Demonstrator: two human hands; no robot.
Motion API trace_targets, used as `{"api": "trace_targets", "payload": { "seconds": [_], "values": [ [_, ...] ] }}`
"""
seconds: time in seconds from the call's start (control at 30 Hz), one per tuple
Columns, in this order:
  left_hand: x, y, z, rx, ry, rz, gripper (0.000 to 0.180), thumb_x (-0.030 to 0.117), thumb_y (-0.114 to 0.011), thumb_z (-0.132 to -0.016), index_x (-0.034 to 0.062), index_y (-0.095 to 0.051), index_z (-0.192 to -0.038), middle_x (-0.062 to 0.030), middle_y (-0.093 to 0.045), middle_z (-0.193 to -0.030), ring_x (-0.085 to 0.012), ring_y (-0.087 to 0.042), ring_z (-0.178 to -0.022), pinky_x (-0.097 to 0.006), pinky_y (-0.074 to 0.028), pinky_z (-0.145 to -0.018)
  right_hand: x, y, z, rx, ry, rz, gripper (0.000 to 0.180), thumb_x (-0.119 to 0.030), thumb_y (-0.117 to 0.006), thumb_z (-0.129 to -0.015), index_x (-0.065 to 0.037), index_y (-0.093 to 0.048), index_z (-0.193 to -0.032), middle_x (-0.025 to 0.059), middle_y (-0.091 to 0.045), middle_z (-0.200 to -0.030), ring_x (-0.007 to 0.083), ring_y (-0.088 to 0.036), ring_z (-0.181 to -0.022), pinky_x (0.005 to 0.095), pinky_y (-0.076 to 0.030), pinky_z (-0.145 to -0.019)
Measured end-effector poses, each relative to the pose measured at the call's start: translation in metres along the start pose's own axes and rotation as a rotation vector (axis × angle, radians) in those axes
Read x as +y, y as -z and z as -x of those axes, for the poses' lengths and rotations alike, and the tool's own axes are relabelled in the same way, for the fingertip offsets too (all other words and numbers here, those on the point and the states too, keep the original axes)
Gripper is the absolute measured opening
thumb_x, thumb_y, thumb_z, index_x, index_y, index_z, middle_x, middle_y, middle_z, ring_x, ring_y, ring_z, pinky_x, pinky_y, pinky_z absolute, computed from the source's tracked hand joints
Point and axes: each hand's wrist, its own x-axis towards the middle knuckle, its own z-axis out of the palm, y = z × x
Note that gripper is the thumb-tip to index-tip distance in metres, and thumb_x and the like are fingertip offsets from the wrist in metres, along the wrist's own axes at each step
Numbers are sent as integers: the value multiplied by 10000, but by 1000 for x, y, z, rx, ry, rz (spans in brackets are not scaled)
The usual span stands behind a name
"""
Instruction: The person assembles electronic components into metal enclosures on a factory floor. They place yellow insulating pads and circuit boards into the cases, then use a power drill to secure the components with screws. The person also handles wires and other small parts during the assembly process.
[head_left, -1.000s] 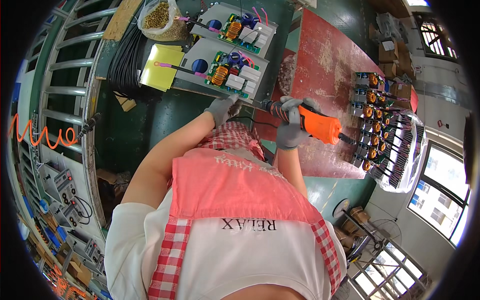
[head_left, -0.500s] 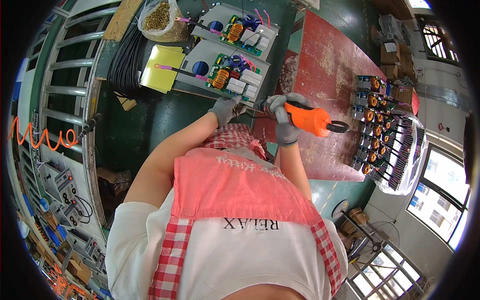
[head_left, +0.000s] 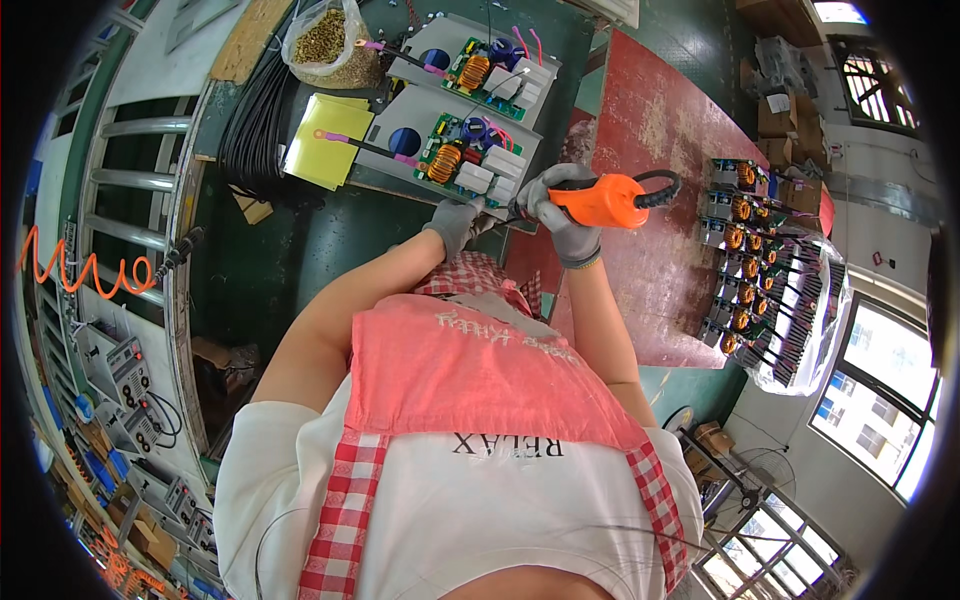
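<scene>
From the head view, the right hand (head_left: 562, 212), in a grey knit glove, is clenched around the grip of an orange plastic power screwdriver (head_left: 600, 200), whose looped black cord curls off toward three o'clock. The tool lies nearly level, its nose pointing toward nine o'clock at the near edge of a grey metal tray carrying a green circuit board with a copper-wound coil (head_left: 462, 160); that angle appears to bring the bit to the tray's rim. The left hand (head_left: 457, 222), also gloved in grey, sits at seven o'clock from that tray, touching its near corner, the fingers (head_left: 472, 212) curled against the edge, seemingly to steady it; whether they pinch a small part cannot be told.

A second grey tray with a similar board (head_left: 490, 70) lies beyond, toward twelve o'clock. At ten o'clock a yellow sheet (head_left: 325, 150) rests on the dark green surface (head_left: 300, 260), beside a bundle of black cables (head_left: 255, 120) and a clear bag of brass-coloured small parts (head_left: 335, 45), within reach.

Toward three o'clock a worn red mat (head_left: 660, 150) covers the surface, and on its far side stands a row of small black modules with copper coils (head_left: 745, 250), lined up beside clear plastic wrap (head_left: 815, 330).
</scene>
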Motion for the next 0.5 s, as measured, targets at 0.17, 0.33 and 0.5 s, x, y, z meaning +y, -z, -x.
{"api": "trace_targets", "payload": {
  "seconds": [0.17,0.33,0.5],
  "values": [
    [-5,6,-7,-28,-5,27,186,80,-536,-917,-5,-524,-1082,-132,-607,-1014,-220,-643,-825,-307,-577,-632,-4,-2,-3,23,-50,-53,306,38,-527,-693,-39,-498,-987,56,-526,-635,163,-499,-570,366,-485,-641],
    [-1,0,1,-6,-6,36,190,72,-542,-914,-14,-520,-1082,-145,-605,-1012,-232,-649,-813,-314,-581,-634,4,4,-1,-10,-47,-42,322,79,-577,-696,-24,-514,-994,62,-580,-734,157,-568,-660,321,-502,-637],
    [-1,-1,0,17,-4,26,189,60,-542,-912,-19,-515,-1081,-154,-601,-1014,-242,-650,-818,-327,-587,-643,2,-6,-2,-96,-96,134,328,83,-587,-692,-23,-521,-994,58,-598,-757,160,-598,-684,301,-504,-631]
  ]
}}
